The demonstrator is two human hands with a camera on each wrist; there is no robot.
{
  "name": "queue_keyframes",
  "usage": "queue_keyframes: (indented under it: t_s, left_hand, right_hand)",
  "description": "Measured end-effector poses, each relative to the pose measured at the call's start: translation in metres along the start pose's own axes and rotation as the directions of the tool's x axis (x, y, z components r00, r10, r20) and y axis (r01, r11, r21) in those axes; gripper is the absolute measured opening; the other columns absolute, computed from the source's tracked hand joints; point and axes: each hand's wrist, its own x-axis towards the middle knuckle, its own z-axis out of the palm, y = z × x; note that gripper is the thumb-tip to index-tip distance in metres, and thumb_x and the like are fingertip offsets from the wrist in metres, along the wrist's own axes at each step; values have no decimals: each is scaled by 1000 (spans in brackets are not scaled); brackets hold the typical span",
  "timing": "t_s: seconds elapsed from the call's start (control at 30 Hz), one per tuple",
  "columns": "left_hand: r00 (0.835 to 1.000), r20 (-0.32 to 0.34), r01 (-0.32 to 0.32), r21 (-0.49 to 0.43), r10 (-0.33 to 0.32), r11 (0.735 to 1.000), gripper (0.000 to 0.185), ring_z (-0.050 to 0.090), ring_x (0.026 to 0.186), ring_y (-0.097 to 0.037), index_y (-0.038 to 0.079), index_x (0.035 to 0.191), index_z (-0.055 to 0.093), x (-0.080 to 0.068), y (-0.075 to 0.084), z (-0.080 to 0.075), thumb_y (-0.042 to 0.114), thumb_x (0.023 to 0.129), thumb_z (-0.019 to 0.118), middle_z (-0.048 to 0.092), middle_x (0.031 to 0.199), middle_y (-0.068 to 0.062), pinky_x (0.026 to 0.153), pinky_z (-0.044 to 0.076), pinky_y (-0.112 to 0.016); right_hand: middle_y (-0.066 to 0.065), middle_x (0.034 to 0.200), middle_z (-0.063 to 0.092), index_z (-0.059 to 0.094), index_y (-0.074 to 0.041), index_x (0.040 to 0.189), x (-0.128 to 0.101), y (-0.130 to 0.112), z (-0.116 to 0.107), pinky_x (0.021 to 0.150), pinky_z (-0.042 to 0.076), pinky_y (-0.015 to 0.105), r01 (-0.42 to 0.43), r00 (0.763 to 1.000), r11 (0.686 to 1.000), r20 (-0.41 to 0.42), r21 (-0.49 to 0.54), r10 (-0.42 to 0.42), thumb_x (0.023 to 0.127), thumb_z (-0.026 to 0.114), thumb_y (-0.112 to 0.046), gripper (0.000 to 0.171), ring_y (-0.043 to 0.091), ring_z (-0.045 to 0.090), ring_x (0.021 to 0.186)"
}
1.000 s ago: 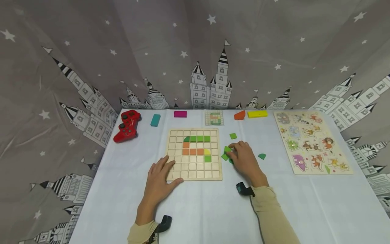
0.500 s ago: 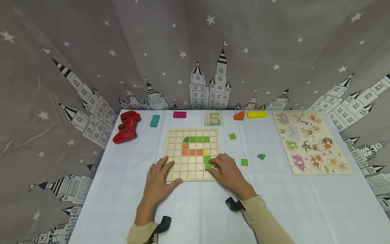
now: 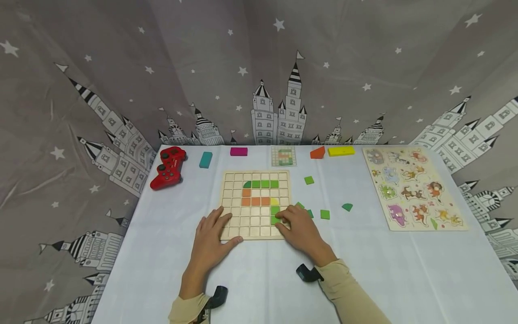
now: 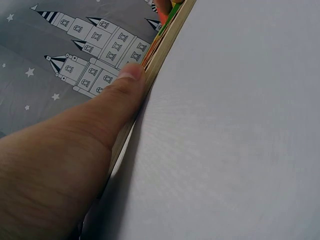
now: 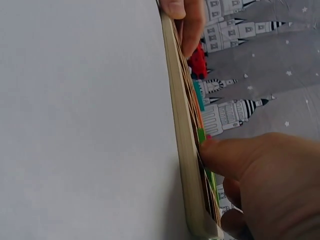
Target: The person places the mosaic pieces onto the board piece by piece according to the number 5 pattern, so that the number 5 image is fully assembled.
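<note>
A wooden grid board (image 3: 236, 231) lies mid-table, set with a row of green squares (image 3: 265, 184), a dark green quarter-circle (image 3: 247, 185), orange squares (image 3: 255, 202) and a yellow one (image 3: 274, 202). My right hand (image 3: 301, 229) pinches a green square tile (image 3: 275, 220) at a cell below another green square (image 3: 275, 209). In the right wrist view, the thumb (image 5: 225, 152) is against a green tile (image 5: 201, 135). My left hand (image 3: 212, 238) rests with fingers spread on the board's left front corner, its thumb (image 4: 131, 75) along the near edge in the left wrist view.
Right of the board lie loose green squares (image 3: 325, 214) and a quarter-circle (image 3: 347, 207); some are partly hidden by my right hand. A pattern card (image 3: 284, 156) and coloured blocks (image 3: 238, 151) line the back. A red game controller (image 3: 169, 168) and an animal puzzle (image 3: 413, 220) flank them.
My right hand took a green square from the loose tiles and moved left to the board. The tile now sits lower in its cell. My left hand has stayed in place.
</note>
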Motion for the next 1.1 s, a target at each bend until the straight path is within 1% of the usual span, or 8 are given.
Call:
queue_keyframes:
  t_s: [0.17,0.27,0.4,0.6,0.7,0.9,1.1]
  left_hand:
    - [1000,-6,-2,5,2,1000,78,34,151,-37,13,143,56,-1,-1,1,52,80,81,40,161,-16,126,17,-60]
    - [1000,2,1,4,-1,1000,79,33,151,-37,14,144,56,-1,-1,0,52,80,81,40,161,-15,126,16,-59]
    - [1000,17,3,-6,-3,1000,79,32,152,-36,15,145,55,0,-1,-2,54,81,80,38,162,-15,127,15,-59]
    - [1000,26,5,-7,-5,1000,79,31,153,-36,15,145,55,0,0,-2,54,80,80,38,163,-14,127,15,-59]
    - [1000,28,7,-3,-7,1000,79,32,152,-36,16,145,55,0,0,-2,54,80,81,39,162,-14,127,15,-59]
    - [1000,24,6,3,-6,1000,79,33,152,-36,15,145,55,0,1,0,54,81,80,39,162,-14,127,15,-59]
    - [1000,-1,-3,13,3,1000,78,34,151,-36,15,143,56,0,-1,1,54,80,81,40,161,-15,126,17,-60]
  right_hand:
    - [-11,75,60,81,-17,101,1,-2,2,66,38,24,0,1000,1000,-28,-23,-1,88,81,-23,15,7,44,71]
    - [-12,71,58,82,-18,101,1,-4,1,64,34,22,-5,1000,999,-26,-53,3,88,80,-25,15,6,42,69]
    - [-13,69,59,83,-20,102,1,-4,-2,63,30,22,-5,1000,996,-21,-90,3,90,79,-26,15,6,41,68]
    - [-14,72,65,83,-24,101,0,-3,-5,67,33,25,-25,1000,995,-4,-92,25,89,79,-31,14,6,43,70]
    - [-13,76,68,83,-24,101,-1,-2,-6,68,35,27,-37,999,996,6,-83,38,90,79,-33,15,7,45,72]
    - [-10,79,71,84,-24,100,-3,1,-6,70,37,29,-56,998,994,5,-90,57,88,80,-33,15,10,50,74]
    - [-10,78,70,84,-24,96,-4,5,-11,68,34,28,-35,999,995,6,-90,35,86,82,-32,13,10,49,73]
